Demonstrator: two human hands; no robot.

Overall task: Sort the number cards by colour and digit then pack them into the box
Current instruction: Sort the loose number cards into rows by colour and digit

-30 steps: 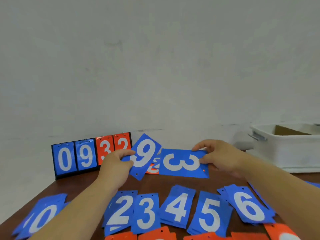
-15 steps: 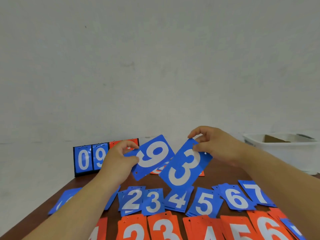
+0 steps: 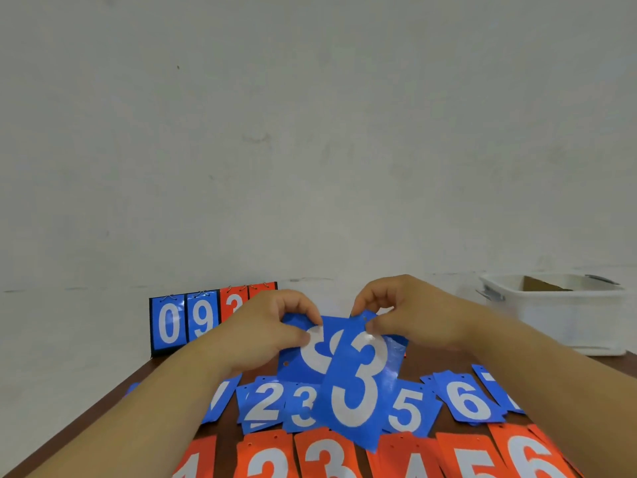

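Observation:
My right hand (image 3: 410,312) pinches the top edge of a blue 3 card (image 3: 358,391), which hangs upright above the table. Behind it, my left hand (image 3: 265,329) pinches a blue 9 card (image 3: 303,353), partly covered by the 3. On the brown table (image 3: 165,381) lies a row of blue piles: 2 (image 3: 263,401), 3 (image 3: 303,407), 5 (image 3: 408,410), 6 (image 3: 467,400). Nearer me runs a row of orange piles, among them 2 (image 3: 267,458), 3 (image 3: 327,457) and 6 (image 3: 532,457). The white box (image 3: 565,315) stands at the right rear.
A black flip scoreboard (image 3: 193,320) showing blue 0, 9 and orange digits stands at the back left against the pale wall. A blue pile lies partly under my left forearm, and a blue 7 pile (image 3: 499,391) sits beside my right forearm. Cardboard shows inside the box.
Both hands came together; the 3 card swung from tilted to upright and now overlaps the 9 card. The view tilted down, showing more of the orange row.

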